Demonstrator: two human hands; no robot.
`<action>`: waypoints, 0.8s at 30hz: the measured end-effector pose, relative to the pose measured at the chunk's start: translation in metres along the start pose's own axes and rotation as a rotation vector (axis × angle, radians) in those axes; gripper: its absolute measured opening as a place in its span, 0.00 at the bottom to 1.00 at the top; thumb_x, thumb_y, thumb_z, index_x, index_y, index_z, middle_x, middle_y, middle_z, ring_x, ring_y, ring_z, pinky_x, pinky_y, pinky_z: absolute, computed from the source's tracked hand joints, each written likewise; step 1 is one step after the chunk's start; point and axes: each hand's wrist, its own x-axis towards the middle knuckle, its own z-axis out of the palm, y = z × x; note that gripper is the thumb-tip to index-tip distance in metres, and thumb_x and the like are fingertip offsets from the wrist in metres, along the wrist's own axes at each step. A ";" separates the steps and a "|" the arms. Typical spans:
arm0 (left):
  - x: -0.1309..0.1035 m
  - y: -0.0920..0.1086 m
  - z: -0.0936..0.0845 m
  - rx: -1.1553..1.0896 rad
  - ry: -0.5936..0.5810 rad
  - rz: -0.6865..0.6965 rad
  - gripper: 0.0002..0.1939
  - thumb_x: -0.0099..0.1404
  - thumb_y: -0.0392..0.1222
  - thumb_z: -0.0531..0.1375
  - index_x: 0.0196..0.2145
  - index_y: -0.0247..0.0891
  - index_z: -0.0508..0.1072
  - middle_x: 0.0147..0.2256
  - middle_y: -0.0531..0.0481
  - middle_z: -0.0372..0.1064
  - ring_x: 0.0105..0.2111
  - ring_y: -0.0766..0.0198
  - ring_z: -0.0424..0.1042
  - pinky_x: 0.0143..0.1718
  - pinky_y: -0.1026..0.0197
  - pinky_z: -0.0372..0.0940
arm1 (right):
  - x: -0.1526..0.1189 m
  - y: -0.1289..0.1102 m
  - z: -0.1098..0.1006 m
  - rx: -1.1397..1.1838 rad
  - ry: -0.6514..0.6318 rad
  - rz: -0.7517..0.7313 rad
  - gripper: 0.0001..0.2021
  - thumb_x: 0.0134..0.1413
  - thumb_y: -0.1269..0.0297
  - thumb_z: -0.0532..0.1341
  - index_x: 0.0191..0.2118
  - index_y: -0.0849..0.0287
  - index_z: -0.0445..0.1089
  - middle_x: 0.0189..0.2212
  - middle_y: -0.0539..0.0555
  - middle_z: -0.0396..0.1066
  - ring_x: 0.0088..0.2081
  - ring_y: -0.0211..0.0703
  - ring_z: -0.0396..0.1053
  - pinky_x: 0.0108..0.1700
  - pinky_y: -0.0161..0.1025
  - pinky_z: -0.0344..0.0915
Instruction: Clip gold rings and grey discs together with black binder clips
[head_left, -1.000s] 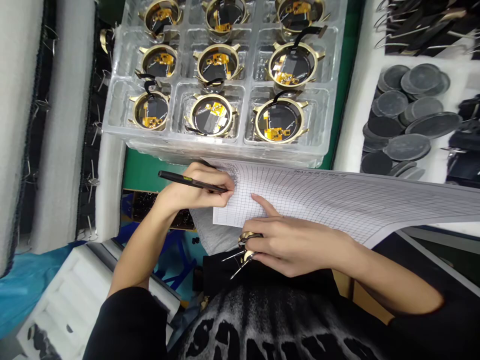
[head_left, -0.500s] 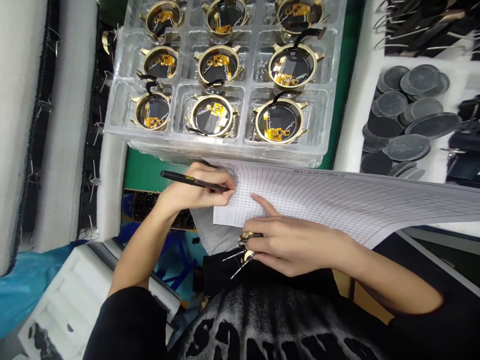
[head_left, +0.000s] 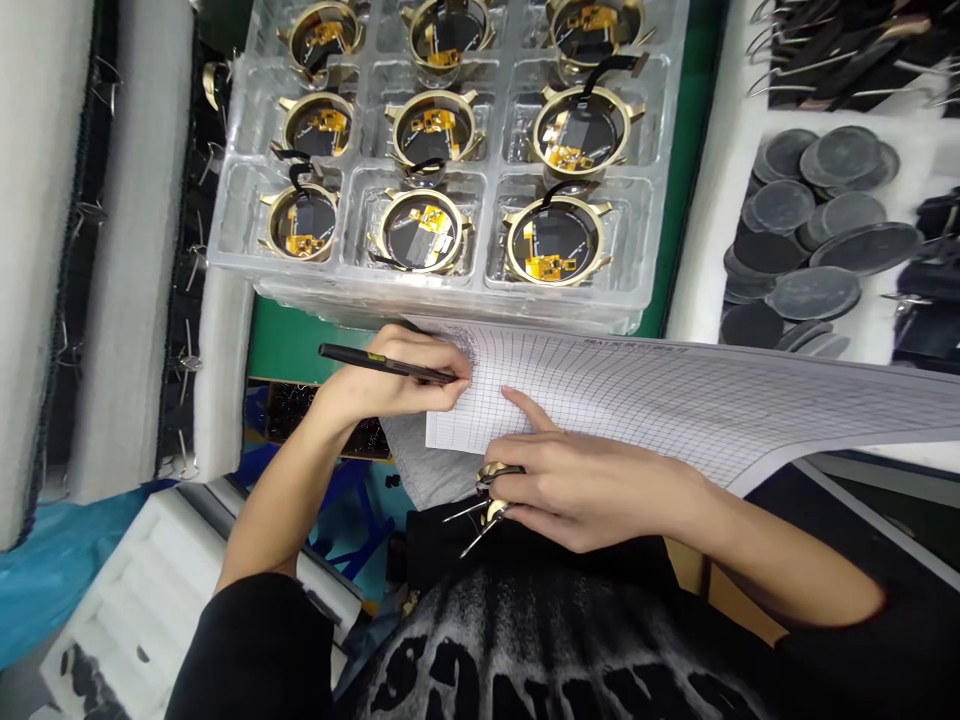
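A black pen (head_left: 375, 361) is gripped in my left hand (head_left: 409, 372), which rests on the left end of a white gridded paper sheet (head_left: 600, 392). The pen's tip is hidden by the fingers. My right hand (head_left: 577, 478) has its index finger stretched onto the sheet. Its other fingers are curled round a small gold and black watch part (head_left: 495, 490) with two thin metal prongs pointing down and left. Beyond the sheet, a clear plastic tray (head_left: 491, 235) holds several gold watch cases, such as one (head_left: 421, 232) in the front row, with orange flex circuits inside.
Grey and black discs (head_left: 840, 158) lie in white foam at the right, below black straps with metal wires (head_left: 847, 60). Long white foam strips (head_left: 127, 250) stand at the left. A green mat (head_left: 289, 345) shows beneath the tray.
The view has shifted very slightly, so the tray appears a little further left. Both hands, the pen and the watch part hold the same positions.
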 end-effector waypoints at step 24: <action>-0.089 0.040 0.088 0.114 1.114 -0.323 0.12 0.76 0.47 0.51 0.39 0.41 0.70 0.29 0.50 0.75 0.28 0.63 0.76 0.28 0.61 0.69 | -0.001 0.000 -0.007 0.116 -0.006 -0.012 0.08 0.65 0.71 0.58 0.32 0.60 0.70 0.36 0.49 0.67 0.36 0.36 0.70 0.71 0.64 0.26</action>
